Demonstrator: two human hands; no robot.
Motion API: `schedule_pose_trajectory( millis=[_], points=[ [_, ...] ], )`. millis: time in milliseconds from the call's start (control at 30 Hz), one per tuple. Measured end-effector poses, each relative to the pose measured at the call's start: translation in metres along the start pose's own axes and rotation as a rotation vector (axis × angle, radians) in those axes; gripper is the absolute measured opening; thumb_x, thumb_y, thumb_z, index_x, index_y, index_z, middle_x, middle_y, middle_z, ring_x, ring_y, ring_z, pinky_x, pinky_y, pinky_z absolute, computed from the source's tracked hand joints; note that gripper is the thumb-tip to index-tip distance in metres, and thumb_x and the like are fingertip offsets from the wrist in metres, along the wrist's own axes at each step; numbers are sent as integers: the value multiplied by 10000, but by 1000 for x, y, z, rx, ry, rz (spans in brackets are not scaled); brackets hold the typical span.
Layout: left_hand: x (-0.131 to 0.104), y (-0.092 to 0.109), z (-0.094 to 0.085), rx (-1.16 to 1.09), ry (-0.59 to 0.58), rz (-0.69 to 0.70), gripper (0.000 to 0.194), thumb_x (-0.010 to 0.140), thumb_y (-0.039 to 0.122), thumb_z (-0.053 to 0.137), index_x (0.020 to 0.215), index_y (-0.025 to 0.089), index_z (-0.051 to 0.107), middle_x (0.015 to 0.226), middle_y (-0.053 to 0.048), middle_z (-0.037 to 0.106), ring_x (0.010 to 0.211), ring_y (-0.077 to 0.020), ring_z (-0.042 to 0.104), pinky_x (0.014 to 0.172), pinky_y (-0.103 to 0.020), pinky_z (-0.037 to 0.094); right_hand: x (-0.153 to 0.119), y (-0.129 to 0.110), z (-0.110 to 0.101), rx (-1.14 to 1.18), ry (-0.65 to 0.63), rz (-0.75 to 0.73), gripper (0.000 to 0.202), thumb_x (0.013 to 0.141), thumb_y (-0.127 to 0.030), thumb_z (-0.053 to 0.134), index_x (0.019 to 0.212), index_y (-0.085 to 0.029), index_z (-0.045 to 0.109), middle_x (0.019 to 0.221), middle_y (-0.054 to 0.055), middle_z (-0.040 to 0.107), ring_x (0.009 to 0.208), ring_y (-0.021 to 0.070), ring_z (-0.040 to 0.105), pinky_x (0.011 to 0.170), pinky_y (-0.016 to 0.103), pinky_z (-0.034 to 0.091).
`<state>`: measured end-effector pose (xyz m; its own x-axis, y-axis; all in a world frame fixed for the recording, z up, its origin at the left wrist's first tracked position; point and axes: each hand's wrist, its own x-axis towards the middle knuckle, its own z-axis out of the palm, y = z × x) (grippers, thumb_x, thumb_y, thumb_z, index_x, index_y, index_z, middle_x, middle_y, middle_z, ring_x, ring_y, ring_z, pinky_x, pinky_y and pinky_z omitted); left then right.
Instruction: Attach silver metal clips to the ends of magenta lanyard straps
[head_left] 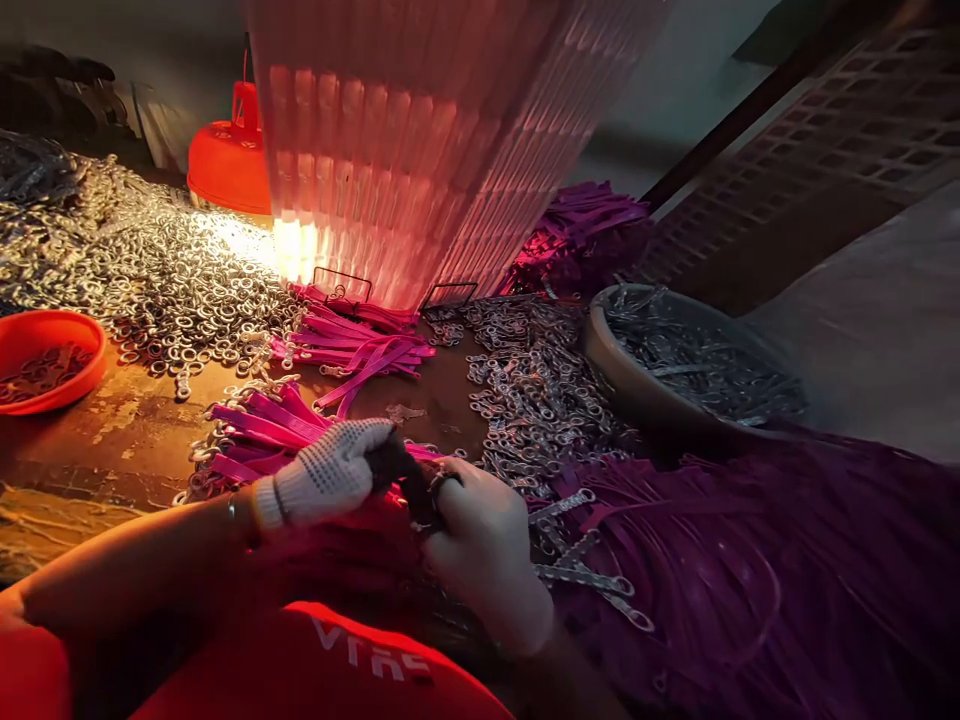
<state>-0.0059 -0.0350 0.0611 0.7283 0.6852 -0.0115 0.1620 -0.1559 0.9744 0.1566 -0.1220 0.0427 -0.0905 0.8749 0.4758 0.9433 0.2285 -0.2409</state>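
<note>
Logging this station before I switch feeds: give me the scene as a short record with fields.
Left hand: in a white dotted knit glove, close to right hand
Between hands: dark, too dim to identify
Lighting: lit red dome lamp
Left side: heap of silver ring-ended metal pieces; round red bowl
Centre: bundles of flat magenta straps
Behind: tall translucent ribbed panels
Right side: round grey tub; pile of purple straps

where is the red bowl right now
In the head view, the red bowl is at the far left, cut off by the picture's edge, beside the heap of metal pieces and well left of the gloved left hand.
</note>
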Motion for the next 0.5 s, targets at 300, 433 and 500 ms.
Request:
schedule_pose_trajectory(
  millis=[300, 433, 500],
  points=[
    [114, 1, -2, 301, -263, -183, 206, 793, 82, 473, 856, 145, 659, 712, -14, 648, 531, -99, 541, 516, -219, 441, -11, 41, 2, 256, 78, 443, 257, 897, -260, 465, 677, -210, 588, 596, 12, 584, 539, 150, 469, 520, 269, 306],
    [212, -22, -21, 746, 56, -262, 153, 901, 196, 601, 997, 101, 671, 1029, -100, 678, 968, -208, 635, 863, -368, 519, -31, 50, 7, 316, 162, 455, 219, 875, -188, 437, 763, -218, 624, 680, 29, 633, 640, 176, 565, 599, 277, 398],
    [243, -36, -22, 777, 111, -282, 261, 933, 299, 607, 1119, 118, 634, 1142, -101, 643, 1038, -219, 622, 908, -430, 523, -38, 46, 10, 330, 150, 417, 214, 813, -129, 427, 753, -224, 610, 676, 19, 633, 612, 169, 561, 577, 273, 399]
  ],
)
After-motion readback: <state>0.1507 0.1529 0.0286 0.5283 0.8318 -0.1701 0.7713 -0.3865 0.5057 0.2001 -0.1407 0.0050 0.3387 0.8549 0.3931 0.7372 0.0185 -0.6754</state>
